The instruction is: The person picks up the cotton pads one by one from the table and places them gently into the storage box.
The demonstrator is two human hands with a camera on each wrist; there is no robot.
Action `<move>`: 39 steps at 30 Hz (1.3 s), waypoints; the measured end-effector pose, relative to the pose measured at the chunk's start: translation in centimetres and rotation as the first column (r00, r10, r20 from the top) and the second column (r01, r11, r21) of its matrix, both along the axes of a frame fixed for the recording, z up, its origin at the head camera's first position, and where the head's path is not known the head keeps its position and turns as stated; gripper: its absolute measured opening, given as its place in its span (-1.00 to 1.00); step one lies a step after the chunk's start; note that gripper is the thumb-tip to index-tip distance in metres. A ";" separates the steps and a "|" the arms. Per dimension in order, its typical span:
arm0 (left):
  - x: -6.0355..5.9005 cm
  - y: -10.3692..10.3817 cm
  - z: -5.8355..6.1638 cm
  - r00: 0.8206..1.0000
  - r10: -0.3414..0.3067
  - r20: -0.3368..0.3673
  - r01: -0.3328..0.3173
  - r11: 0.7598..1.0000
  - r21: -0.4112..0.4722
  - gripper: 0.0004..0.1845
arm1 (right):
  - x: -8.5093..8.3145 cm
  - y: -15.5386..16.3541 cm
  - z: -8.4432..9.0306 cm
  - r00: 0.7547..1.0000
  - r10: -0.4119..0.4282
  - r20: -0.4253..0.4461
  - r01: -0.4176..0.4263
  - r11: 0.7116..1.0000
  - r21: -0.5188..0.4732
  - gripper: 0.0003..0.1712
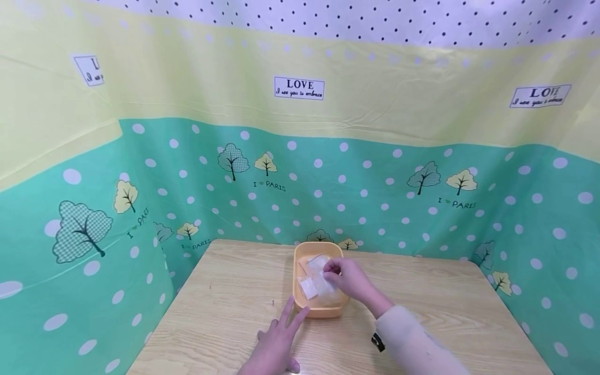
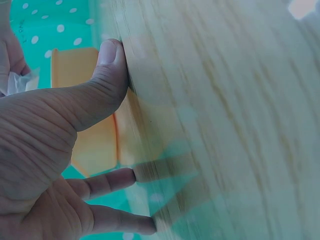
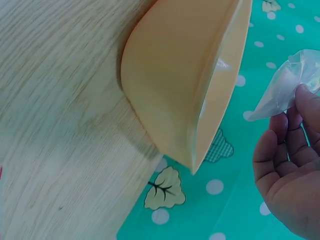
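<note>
Two hands are working at the counter (image 1: 225,307): the right hand (image 1: 348,277) is pinching a clear plastic bag (image 1: 323,284) over the orange tub (image 1: 323,311) (more bags lying inside), while the left hand (image 1: 276,346) is resting flat, fingers straight, fingertips touching the tub.
</note>
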State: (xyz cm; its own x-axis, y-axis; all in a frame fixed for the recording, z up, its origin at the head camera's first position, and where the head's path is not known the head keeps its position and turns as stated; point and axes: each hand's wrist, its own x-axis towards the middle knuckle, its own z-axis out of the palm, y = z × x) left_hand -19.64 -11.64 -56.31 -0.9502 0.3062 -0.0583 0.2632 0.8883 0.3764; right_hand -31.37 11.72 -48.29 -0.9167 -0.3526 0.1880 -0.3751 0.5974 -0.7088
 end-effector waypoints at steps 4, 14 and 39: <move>0.1 0.0 0.0 1.000 -0.004 -0.005 0.004 1.000 0.004 0.49 | -0.1 -0.9 -0.1 1.000 0.028 -0.002 -0.028 1.000 0.014 -0.94; 0.2 0.1 0.0 1.000 0.000 -0.025 0.001 1.000 0.024 0.51 | 0.4 -1.9 -0.3 0.999 -0.010 -0.041 0.013 0.996 0.088 -0.77; 0.1 -0.1 -0.1 1.000 0.005 0.004 -0.005 0.999 0.048 0.52 | 3.6 7.6 -0.5 0.997 -0.058 0.047 0.053 0.994 0.097 -0.56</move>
State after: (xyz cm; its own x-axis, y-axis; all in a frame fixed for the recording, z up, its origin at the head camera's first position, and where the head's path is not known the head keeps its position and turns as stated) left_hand -19.49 -11.72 -56.39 -0.9514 0.3043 -0.0476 0.2574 0.8705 0.4194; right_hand -27.82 19.28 -48.83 -0.9429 -0.3148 0.1092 -0.3048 0.6825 -0.6643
